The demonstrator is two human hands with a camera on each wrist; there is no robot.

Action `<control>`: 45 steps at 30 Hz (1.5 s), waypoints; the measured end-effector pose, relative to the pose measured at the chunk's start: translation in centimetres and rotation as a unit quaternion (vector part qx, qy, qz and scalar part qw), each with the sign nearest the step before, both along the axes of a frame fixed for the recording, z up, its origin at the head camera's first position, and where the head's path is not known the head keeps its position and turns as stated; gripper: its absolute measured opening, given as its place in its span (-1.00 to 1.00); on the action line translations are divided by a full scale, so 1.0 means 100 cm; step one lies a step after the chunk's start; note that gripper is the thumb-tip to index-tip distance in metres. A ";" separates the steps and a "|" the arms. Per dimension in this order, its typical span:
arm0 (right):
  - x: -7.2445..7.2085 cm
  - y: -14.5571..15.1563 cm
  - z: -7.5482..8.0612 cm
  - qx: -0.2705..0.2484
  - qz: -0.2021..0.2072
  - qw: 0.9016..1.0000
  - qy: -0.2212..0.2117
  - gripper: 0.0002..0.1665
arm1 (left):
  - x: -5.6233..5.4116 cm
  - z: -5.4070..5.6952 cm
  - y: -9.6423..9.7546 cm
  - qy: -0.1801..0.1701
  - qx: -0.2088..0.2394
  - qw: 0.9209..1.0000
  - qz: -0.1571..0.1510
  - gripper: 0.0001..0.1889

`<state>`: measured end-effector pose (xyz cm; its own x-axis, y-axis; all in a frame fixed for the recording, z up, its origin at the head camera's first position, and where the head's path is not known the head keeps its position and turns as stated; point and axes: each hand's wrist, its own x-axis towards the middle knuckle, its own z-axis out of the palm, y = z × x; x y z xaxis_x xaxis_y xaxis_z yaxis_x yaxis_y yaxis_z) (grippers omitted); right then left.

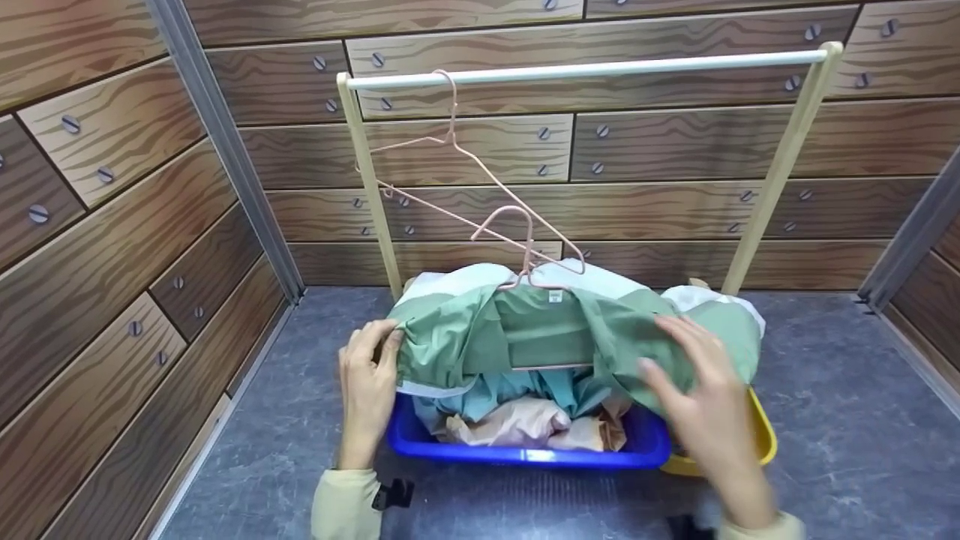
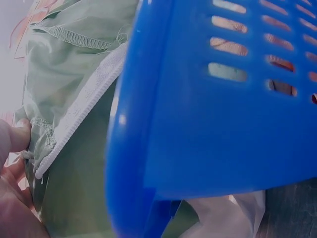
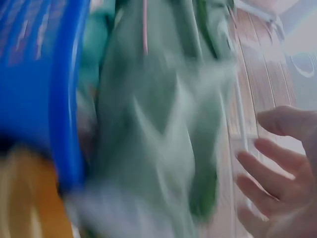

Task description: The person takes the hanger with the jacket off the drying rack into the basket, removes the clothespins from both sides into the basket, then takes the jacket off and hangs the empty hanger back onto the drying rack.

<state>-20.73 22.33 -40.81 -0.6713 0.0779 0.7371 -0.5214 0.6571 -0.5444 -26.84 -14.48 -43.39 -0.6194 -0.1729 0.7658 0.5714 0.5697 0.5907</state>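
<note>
A green and white garment (image 1: 547,330) lies over a blue basket (image 1: 525,456), with a pink wire hanger (image 1: 529,247) inside it and the hook sticking up at the collar. My left hand (image 1: 369,382) pinches the garment's left edge between thumb and fingers, beside a white-trimmed hem (image 2: 84,104) in the left wrist view. My right hand (image 1: 705,397) hovers at the garment's right side, blurred, its fingers spread. In the right wrist view the right hand's fingers (image 3: 272,183) stand apart from the cloth and hold nothing.
Teal cloth (image 1: 487,394) and pale pink cloth (image 1: 517,424) lie in the blue basket. A yellow basket (image 1: 763,435) stands to its right, partly hidden. Behind is a rack with a white rail (image 1: 600,70), where another pink hanger (image 1: 480,165) hangs at the left. Wood-patterned walls (image 1: 135,247) surround the grey floor.
</note>
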 end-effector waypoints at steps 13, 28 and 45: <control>-0.037 -0.035 -0.030 -0.053 -0.182 0.982 0.028 -0.29 | 0.003 -0.008 0.001 0.024 -0.011 0.999 -0.047 -0.87; -0.038 0.006 -0.033 -0.163 -0.234 0.958 -0.044 -0.54 | 0.006 -0.001 0.000 0.045 -0.014 0.998 -0.050 -0.84; -0.045 0.052 -0.014 -0.367 -0.133 0.914 -0.114 -0.74 | 0.001 0.007 -0.012 0.050 -0.012 0.997 -0.054 -0.81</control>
<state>-25.19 27.53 -42.20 -0.6872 0.6768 0.2641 -0.2142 0.1587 -0.9638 -26.72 -15.68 -42.68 -0.5546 -0.0905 0.8272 0.6853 0.5142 0.5157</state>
